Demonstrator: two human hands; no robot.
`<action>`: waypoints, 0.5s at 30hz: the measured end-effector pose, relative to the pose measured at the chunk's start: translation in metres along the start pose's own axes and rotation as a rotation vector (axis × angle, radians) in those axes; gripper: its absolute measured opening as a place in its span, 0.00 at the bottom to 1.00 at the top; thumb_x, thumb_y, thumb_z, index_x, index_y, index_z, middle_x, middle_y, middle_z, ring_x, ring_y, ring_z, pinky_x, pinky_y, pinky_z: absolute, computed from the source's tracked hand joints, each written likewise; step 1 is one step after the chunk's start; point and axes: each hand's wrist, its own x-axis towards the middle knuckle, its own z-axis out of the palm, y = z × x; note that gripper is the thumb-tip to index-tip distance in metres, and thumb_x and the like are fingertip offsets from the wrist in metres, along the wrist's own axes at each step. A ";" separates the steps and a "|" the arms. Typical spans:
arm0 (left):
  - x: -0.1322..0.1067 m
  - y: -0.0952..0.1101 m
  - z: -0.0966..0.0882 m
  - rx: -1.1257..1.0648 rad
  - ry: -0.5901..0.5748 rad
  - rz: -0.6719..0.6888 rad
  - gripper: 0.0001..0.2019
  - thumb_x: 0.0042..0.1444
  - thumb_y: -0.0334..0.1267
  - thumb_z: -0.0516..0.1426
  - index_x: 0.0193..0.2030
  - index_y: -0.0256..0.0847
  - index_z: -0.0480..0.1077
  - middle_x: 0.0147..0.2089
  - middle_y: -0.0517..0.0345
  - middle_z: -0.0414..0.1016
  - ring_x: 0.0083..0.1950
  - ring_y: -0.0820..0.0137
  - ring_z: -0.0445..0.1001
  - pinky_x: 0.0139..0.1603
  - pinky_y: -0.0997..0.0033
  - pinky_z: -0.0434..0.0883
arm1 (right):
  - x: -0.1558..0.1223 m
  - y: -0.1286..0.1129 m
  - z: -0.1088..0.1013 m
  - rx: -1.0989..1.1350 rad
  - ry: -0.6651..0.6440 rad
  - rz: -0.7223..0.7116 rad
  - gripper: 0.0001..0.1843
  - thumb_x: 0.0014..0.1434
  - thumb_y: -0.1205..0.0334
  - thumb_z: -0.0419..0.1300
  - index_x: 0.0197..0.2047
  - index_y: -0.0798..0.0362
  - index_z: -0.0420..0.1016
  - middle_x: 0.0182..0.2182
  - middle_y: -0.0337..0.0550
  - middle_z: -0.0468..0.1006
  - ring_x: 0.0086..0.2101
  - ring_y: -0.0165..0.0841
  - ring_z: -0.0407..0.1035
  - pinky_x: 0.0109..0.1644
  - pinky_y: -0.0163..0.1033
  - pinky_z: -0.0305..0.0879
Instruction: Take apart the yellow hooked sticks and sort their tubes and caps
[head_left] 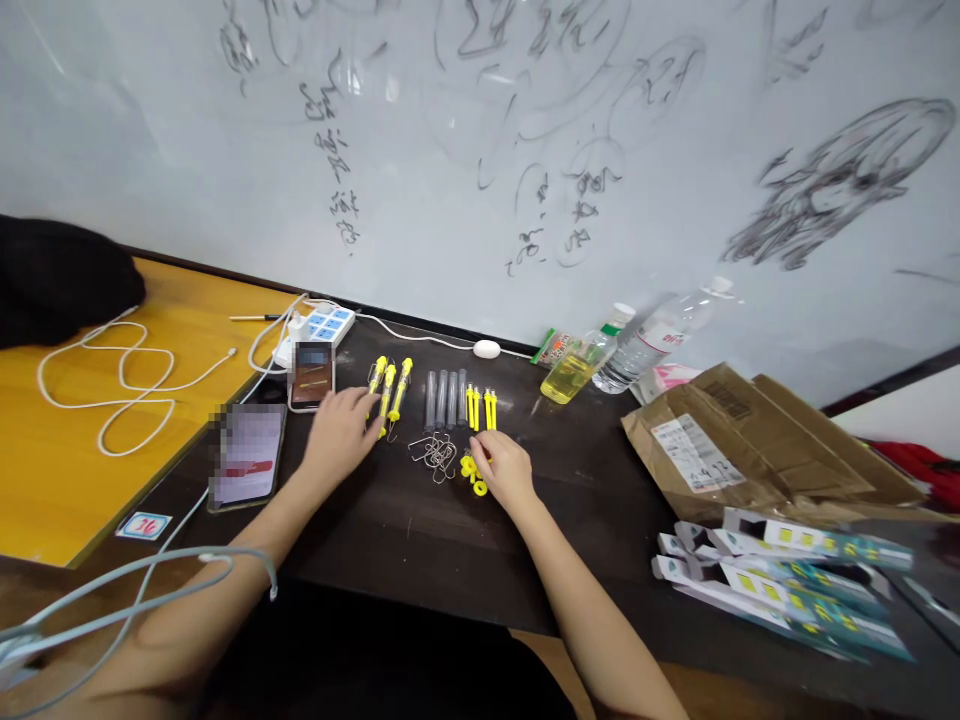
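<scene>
My left hand (341,430) lies at the left with fingers and thumb apart, touching or just over three yellow-capped tubes with metal hooks (401,388), which look like spring scales. To their right stand several clear plastic tubes (451,400) in a row, then several slim yellow rods (472,407). A tangle of metal hooks (435,455) lies in front of the tubes. My right hand (506,468) rests over a small heap of yellow rings and caps (480,488), fingers curled in and thumb close to the forefinger. Whatever its fingertips hold is hidden.
Two phones (247,455) and a power strip (322,330) lie on the left, with white cables (142,575) crossing my left forearm. Bottles (577,370) stand at the back right, near a brown paper package (697,430) and several flattened boxes (787,580). A whiteboard (420,200) rises behind.
</scene>
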 end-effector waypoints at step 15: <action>0.035 0.019 0.049 0.056 -0.128 -0.096 0.13 0.58 0.39 0.54 0.49 0.39 0.69 0.46 0.43 0.70 0.50 0.55 0.66 0.45 0.59 0.61 | -0.001 0.000 0.003 -0.058 0.007 -0.075 0.17 0.65 0.61 0.48 0.25 0.52 0.66 0.22 0.40 0.69 0.27 0.30 0.63 0.33 0.34 0.53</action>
